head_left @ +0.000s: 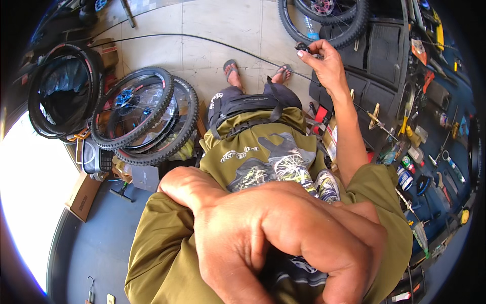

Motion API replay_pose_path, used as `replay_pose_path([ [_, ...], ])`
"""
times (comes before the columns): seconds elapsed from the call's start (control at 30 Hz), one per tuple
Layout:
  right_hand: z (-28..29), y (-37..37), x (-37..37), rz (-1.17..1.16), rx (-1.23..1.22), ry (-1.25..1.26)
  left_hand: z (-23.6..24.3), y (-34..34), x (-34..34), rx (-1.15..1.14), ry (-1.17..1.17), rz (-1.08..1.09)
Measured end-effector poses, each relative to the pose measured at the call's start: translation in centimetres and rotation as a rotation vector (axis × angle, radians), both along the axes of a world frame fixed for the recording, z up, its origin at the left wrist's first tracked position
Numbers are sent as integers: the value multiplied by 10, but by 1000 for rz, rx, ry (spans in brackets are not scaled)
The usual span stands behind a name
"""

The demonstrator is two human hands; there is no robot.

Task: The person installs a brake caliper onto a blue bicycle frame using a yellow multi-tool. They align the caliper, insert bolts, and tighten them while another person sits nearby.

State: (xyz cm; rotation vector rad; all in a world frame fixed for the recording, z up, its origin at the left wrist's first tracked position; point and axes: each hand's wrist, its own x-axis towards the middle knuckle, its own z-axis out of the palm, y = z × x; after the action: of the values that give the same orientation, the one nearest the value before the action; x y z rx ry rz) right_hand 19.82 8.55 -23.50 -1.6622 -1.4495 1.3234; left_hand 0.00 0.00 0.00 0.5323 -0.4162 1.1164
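The right hand (325, 62), reaching toward 1 o'clock, is pinching a small black part (302, 47) between thumb and fingers, with little gap left; the part's exact kind is escaping identification. A thin black cable (174, 34) is running from 10 o'clock to pass behind the right wrist; any join to the part is not showing. The left hand (291, 223), looming at 5 o'clock, is showing bent fingers; its grasp cannot be told. The step seems to be involving handling this part; continuing would be calling for a steady pinch, clear of the cable.
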Motion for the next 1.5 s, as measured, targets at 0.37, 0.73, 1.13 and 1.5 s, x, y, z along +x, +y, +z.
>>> replay_pose_path([
  [0.37, 25, 1, -7, 12, 119, 95, -10, 27, -40, 271, 171, 76],
  [0.73, 156, 5, -58, 165, 150, 65, -129, 70, -61, -310, 1116, 469],
  [1.13, 191, 25, -54, 141, 342, 262, -81, 106, -53, -276, 969, 553],
  [1.5, 196, 30, -55, 99, 437, 297, -72, 113, -48, -237, 922, 611],
])
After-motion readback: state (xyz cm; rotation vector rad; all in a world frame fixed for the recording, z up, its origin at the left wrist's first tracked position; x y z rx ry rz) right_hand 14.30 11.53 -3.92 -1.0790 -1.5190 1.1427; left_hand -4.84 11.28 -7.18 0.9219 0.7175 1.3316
